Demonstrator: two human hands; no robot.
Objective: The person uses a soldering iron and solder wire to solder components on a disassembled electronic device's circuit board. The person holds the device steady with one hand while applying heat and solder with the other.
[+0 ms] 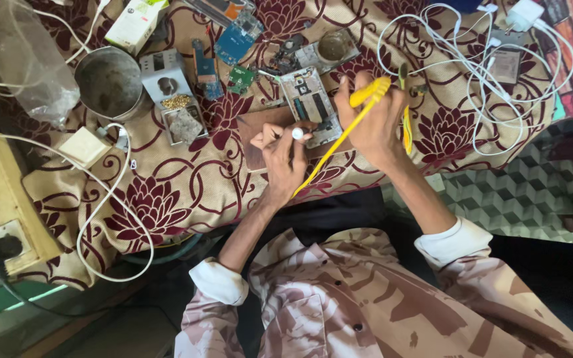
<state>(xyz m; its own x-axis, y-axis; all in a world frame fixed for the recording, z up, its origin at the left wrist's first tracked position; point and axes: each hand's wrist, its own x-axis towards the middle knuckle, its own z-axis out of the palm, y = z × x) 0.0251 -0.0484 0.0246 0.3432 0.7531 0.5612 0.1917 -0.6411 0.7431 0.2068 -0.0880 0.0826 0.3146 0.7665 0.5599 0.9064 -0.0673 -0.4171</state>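
**Two hands at an opened phone on a flowered cloth**

Over the cream cloth with dark red flowers [187, 192] that covered the work surface, the person's left hand [283, 156] was curled into a loose fist, its fingers pinched round a small white-tipped tool [297, 133] – what kind of tool could not be made out. That tip rested at the lower edge of the opened grey phone body [310, 106], which lay flat on a brown wooden board [263, 122] near the middle of the cloth, just ahead of both hands. The right hand [373, 126] was closed round a yellow-handled soldering iron [365, 96], its yellow cord [319, 162] running back across the left wrist; the iron's tip was hidden behind the fingers.

Beyond the phone lay a blue circuit board [237, 41] and a smaller green one [240, 78]. A round metal cup [111, 83] stood to the left, well apart from the hands – and a tangle of white cables [482, 73] sprawled to the right
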